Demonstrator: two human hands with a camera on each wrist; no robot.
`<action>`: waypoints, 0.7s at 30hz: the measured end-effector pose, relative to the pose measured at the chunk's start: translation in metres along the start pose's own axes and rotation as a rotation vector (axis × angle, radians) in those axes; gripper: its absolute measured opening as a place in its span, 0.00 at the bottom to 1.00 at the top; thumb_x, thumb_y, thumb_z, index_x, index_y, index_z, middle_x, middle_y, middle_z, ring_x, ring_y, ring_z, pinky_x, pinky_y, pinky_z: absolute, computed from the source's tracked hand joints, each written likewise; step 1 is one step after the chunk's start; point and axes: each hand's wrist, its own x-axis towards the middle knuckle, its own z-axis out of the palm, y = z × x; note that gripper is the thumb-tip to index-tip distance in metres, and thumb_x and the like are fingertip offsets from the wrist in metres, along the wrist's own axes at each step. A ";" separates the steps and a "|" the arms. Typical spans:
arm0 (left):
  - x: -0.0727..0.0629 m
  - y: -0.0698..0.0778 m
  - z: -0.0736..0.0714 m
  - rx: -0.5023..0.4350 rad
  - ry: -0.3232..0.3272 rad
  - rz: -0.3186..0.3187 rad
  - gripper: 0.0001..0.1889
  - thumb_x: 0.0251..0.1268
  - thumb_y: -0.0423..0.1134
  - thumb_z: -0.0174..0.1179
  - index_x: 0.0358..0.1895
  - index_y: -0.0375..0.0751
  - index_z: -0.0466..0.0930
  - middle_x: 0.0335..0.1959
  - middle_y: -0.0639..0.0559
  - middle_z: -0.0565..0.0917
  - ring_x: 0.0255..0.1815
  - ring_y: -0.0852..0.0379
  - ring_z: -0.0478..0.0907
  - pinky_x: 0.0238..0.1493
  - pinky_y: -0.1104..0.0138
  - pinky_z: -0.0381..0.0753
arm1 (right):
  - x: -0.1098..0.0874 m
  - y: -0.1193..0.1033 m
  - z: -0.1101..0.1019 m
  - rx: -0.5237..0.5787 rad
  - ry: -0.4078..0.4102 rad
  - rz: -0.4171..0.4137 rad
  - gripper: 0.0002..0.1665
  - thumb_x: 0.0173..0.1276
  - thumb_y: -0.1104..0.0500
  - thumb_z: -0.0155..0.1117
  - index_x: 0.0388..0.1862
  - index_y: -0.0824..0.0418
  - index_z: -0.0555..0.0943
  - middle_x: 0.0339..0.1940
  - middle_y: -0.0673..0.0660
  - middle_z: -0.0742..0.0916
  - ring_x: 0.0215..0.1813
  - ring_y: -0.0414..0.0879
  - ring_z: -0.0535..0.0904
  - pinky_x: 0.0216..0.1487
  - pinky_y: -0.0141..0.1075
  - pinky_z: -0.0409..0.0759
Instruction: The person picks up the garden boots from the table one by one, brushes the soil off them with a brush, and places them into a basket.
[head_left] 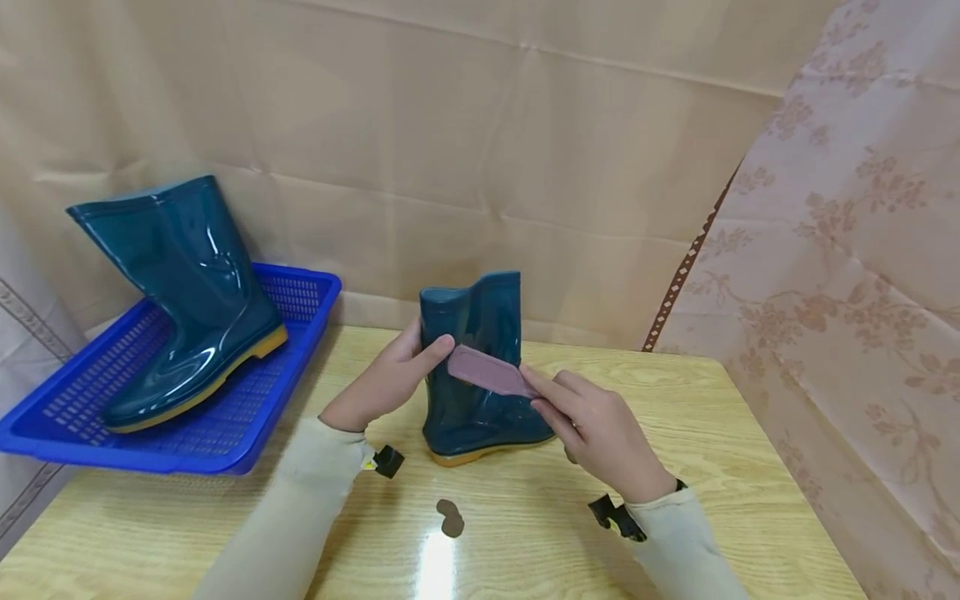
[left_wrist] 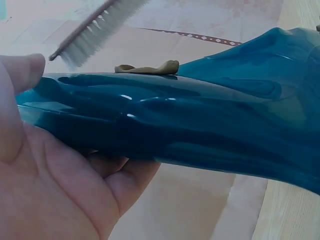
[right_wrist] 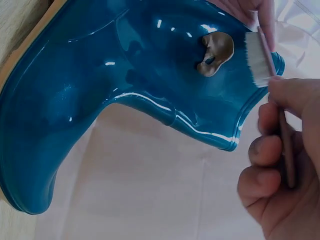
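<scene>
A glossy dark teal rubber boot (head_left: 472, 421) with a yellow sole stands upright on the table. My left hand (head_left: 386, 379) grips its shaft from the left, thumb on the near face and fingers behind. In my right hand (head_left: 596, 421) is the handle of a brush (head_left: 491, 372) with a pinkish-brown back, held across the front of the shaft. Its white bristles (right_wrist: 257, 59) face the boot near the top; in the left wrist view they hover just above the surface. A brown, mud-like lump (right_wrist: 220, 52) sticks to the shaft beside the bristles, hidden behind the brush in the head view.
At the left, a second teal boot (head_left: 195, 275) leans in a blue plastic basket (head_left: 296, 396). A brown patch (head_left: 451, 518) lies on the wooden table (head_left: 645, 375) in front of the standing boot. Beige cloth (head_left: 465, 150) hangs behind, patterned cloth (head_left: 855, 292) at the right.
</scene>
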 end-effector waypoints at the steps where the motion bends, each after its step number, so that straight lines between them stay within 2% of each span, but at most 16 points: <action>1: 0.000 0.000 0.000 -0.001 -0.004 0.005 0.39 0.85 0.53 0.46 0.84 0.62 0.30 0.85 0.61 0.43 0.85 0.58 0.43 0.82 0.48 0.48 | 0.000 -0.001 -0.001 -0.003 -0.007 0.007 0.34 0.69 0.66 0.71 0.74 0.54 0.77 0.30 0.44 0.76 0.26 0.34 0.65 0.24 0.26 0.65; 7: 0.000 0.000 0.001 0.024 0.005 0.001 0.41 0.84 0.54 0.46 0.84 0.64 0.26 0.85 0.65 0.40 0.85 0.59 0.40 0.82 0.48 0.45 | -0.001 0.000 -0.006 -0.019 -0.067 0.110 0.28 0.72 0.60 0.70 0.71 0.52 0.80 0.28 0.42 0.75 0.23 0.33 0.63 0.23 0.27 0.64; 13: 0.002 -0.001 0.001 0.019 0.031 -0.012 0.40 0.85 0.52 0.46 0.84 0.63 0.29 0.85 0.61 0.45 0.85 0.56 0.46 0.82 0.47 0.49 | -0.003 0.003 -0.010 -0.002 -0.114 0.183 0.26 0.74 0.57 0.68 0.70 0.50 0.80 0.26 0.41 0.74 0.22 0.32 0.63 0.21 0.28 0.64; 17: 0.002 -0.003 0.002 0.002 0.030 -0.003 0.40 0.85 0.51 0.47 0.85 0.61 0.30 0.85 0.59 0.48 0.84 0.55 0.48 0.81 0.47 0.51 | -0.003 0.003 -0.009 -0.008 -0.073 0.159 0.26 0.74 0.59 0.69 0.70 0.51 0.80 0.27 0.41 0.74 0.22 0.33 0.63 0.22 0.28 0.63; 21: 0.002 -0.002 0.003 -0.025 -0.005 0.026 0.38 0.85 0.50 0.48 0.85 0.58 0.34 0.83 0.54 0.54 0.82 0.53 0.54 0.80 0.48 0.56 | -0.003 0.002 -0.007 0.007 -0.019 0.088 0.30 0.72 0.62 0.69 0.72 0.53 0.79 0.28 0.42 0.75 0.24 0.32 0.63 0.23 0.27 0.64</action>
